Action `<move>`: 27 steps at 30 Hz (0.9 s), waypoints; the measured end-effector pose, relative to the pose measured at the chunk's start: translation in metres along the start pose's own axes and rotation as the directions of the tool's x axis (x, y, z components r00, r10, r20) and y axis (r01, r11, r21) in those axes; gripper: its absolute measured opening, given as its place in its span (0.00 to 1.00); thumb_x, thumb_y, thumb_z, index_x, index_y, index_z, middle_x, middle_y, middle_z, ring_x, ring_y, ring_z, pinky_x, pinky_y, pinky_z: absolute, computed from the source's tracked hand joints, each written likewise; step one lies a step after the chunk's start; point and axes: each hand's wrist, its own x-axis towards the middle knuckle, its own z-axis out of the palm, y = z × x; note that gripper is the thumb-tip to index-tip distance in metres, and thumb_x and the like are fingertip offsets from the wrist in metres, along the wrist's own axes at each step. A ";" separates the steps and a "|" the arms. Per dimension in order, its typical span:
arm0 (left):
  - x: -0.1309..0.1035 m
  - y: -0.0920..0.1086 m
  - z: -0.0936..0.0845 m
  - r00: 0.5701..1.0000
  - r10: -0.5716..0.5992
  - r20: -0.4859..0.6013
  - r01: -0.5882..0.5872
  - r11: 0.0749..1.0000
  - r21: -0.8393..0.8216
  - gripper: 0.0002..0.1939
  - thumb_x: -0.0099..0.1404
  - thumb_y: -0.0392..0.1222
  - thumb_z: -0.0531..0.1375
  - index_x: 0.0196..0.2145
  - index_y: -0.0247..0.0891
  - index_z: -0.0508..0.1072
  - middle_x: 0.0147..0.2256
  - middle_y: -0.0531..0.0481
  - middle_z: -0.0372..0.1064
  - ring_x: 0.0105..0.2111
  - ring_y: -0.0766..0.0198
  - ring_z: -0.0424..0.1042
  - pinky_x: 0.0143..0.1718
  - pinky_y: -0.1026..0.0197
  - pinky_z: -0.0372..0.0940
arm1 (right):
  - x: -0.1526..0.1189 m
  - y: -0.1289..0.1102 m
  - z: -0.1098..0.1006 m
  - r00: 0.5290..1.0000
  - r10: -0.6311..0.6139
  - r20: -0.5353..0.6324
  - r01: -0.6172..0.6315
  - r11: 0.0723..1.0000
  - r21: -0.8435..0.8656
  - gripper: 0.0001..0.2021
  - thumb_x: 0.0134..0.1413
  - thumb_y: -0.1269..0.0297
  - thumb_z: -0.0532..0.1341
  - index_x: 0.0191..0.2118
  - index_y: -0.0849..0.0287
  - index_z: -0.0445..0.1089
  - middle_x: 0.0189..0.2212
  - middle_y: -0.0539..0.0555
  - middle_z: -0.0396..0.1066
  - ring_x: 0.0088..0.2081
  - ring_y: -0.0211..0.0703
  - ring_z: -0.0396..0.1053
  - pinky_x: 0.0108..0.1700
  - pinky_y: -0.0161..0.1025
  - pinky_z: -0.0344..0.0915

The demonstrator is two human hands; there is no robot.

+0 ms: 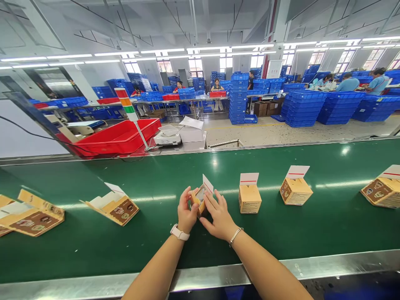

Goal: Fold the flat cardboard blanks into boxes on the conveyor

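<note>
Cardboard, tan and printed, makes up the small carton (200, 198) that both hands pinch between them over the green conveyor belt (156, 246): the left hand (186, 212) curls its fingers around the carton's near-left side, and the right hand (219, 214) presses flat fingers against its right wall, probably to square the walls while the white flap stands open on top. Just right of the right hand stands an erected box (249, 198), flap up, with a second box (295, 190) and a third box (381, 191) farther out in a row, likely set down at even gaps. Well left of the left hand lie a flat carton blank (114, 207) and a larger folded blank (31, 216), not yet opened.
</note>
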 end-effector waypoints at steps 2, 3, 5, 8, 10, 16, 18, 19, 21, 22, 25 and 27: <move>-0.001 0.007 0.000 1.000 -0.028 0.009 0.027 0.997 0.072 0.32 0.52 0.62 0.64 0.47 0.39 0.68 0.42 0.41 0.72 0.42 0.53 0.73 0.47 0.50 0.67 | 0.002 0.001 0.000 0.997 0.032 -0.063 -0.031 0.999 0.018 0.33 0.55 0.57 0.59 0.66 0.54 0.53 0.65 0.60 0.53 0.67 0.65 0.43 0.59 0.69 0.50; 0.000 0.010 0.000 0.999 -0.042 0.002 0.041 0.994 0.105 0.30 0.52 0.62 0.64 0.45 0.39 0.69 0.41 0.42 0.72 0.41 0.53 0.73 0.46 0.52 0.67 | 0.003 0.001 0.001 0.994 0.058 -0.089 -0.055 0.998 0.031 0.33 0.55 0.56 0.60 0.65 0.53 0.54 0.64 0.60 0.54 0.66 0.66 0.44 0.59 0.70 0.50; 0.000 0.015 -0.001 0.997 -0.082 -0.015 0.083 0.984 0.156 0.28 0.52 0.60 0.64 0.44 0.39 0.70 0.40 0.43 0.72 0.39 0.55 0.73 0.44 0.53 0.67 | 0.006 0.001 0.002 0.986 0.111 -0.125 -0.104 0.992 0.065 0.32 0.55 0.54 0.60 0.65 0.52 0.55 0.63 0.60 0.56 0.65 0.67 0.47 0.58 0.70 0.51; 0.000 0.021 -0.002 0.987 -0.159 0.002 0.156 0.971 0.183 0.26 0.54 0.60 0.62 0.45 0.40 0.69 0.37 0.46 0.72 0.37 0.57 0.73 0.43 0.54 0.67 | 0.012 0.000 0.003 0.978 0.146 -0.149 -0.127 0.983 0.131 0.23 0.57 0.56 0.58 0.59 0.48 0.64 0.61 0.57 0.61 0.64 0.63 0.51 0.58 0.67 0.52; 0.001 0.024 0.000 0.981 -0.192 0.013 0.187 0.967 0.173 0.25 0.56 0.58 0.62 0.46 0.40 0.68 0.34 0.48 0.71 0.36 0.58 0.72 0.43 0.55 0.67 | 0.015 0.000 0.003 0.974 0.145 -0.172 -0.111 0.974 0.195 0.15 0.59 0.59 0.57 0.51 0.47 0.72 0.59 0.55 0.64 0.63 0.60 0.52 0.60 0.65 0.52; 0.016 0.029 0.017 0.903 -0.424 0.073 0.425 0.905 -0.008 0.32 0.49 0.46 0.69 0.49 0.40 0.62 0.32 0.55 0.67 0.31 0.65 0.71 0.40 0.59 0.67 | 0.024 0.001 0.008 0.841 0.457 -0.290 -0.213 0.772 0.598 0.17 0.59 0.56 0.53 0.33 0.58 0.75 0.48 0.60 0.67 0.50 0.49 0.67 0.56 0.48 0.63; 0.021 0.031 0.023 0.761 -0.608 0.229 0.634 0.771 -0.061 0.31 0.48 0.43 0.69 0.48 0.39 0.62 0.35 0.51 0.69 0.30 0.65 0.72 0.36 0.60 0.67 | 0.025 0.004 0.010 0.711 0.635 -0.303 -0.304 0.665 0.682 0.13 0.54 0.56 0.56 0.34 0.60 0.72 0.49 0.61 0.64 0.51 0.48 0.66 0.55 0.46 0.65; 0.023 0.032 0.026 0.679 -0.672 0.295 0.716 0.695 -0.066 0.29 0.49 0.42 0.69 0.47 0.39 0.63 0.37 0.49 0.70 0.31 0.64 0.72 0.34 0.61 0.67 | 0.026 0.006 0.011 0.640 0.712 -0.289 -0.342 0.601 0.722 0.12 0.51 0.57 0.59 0.36 0.59 0.71 0.50 0.61 0.63 0.52 0.49 0.65 0.54 0.46 0.65; 0.024 0.035 0.033 0.567 -0.740 0.361 0.806 0.589 -0.058 0.24 0.50 0.39 0.68 0.44 0.37 0.66 0.38 0.46 0.72 0.33 0.62 0.73 0.33 0.61 0.66 | 0.027 0.012 0.007 0.538 0.822 -0.187 -0.387 0.437 0.812 0.16 0.44 0.60 0.62 0.41 0.58 0.66 0.49 0.60 0.63 0.51 0.48 0.65 0.51 0.45 0.68; 0.024 0.036 0.036 0.544 -0.755 0.367 0.822 0.567 -0.052 0.21 0.50 0.38 0.67 0.42 0.37 0.67 0.38 0.46 0.72 0.33 0.62 0.73 0.32 0.62 0.66 | 0.028 0.015 0.004 0.521 0.847 -0.106 -0.394 0.348 0.851 0.18 0.42 0.62 0.62 0.43 0.57 0.64 0.48 0.59 0.65 0.49 0.48 0.67 0.49 0.45 0.69; 0.022 0.039 0.047 0.545 -0.757 0.360 0.823 0.566 -0.054 0.14 0.51 0.34 0.65 0.37 0.36 0.70 0.36 0.47 0.73 0.33 0.62 0.72 0.34 0.62 0.66 | 0.029 0.022 -0.012 0.546 0.832 0.099 -0.402 0.156 0.902 0.19 0.37 0.66 0.62 0.41 0.57 0.63 0.40 0.56 0.71 0.43 0.47 0.71 0.45 0.44 0.70; 0.021 0.041 0.055 0.556 -0.752 0.355 0.815 0.576 -0.058 0.13 0.49 0.31 0.64 0.35 0.35 0.70 0.35 0.47 0.73 0.33 0.63 0.72 0.36 0.61 0.66 | 0.030 0.024 -0.023 0.552 0.817 0.170 -0.421 0.097 0.902 0.19 0.33 0.69 0.61 0.39 0.57 0.65 0.36 0.54 0.72 0.40 0.48 0.72 0.42 0.43 0.71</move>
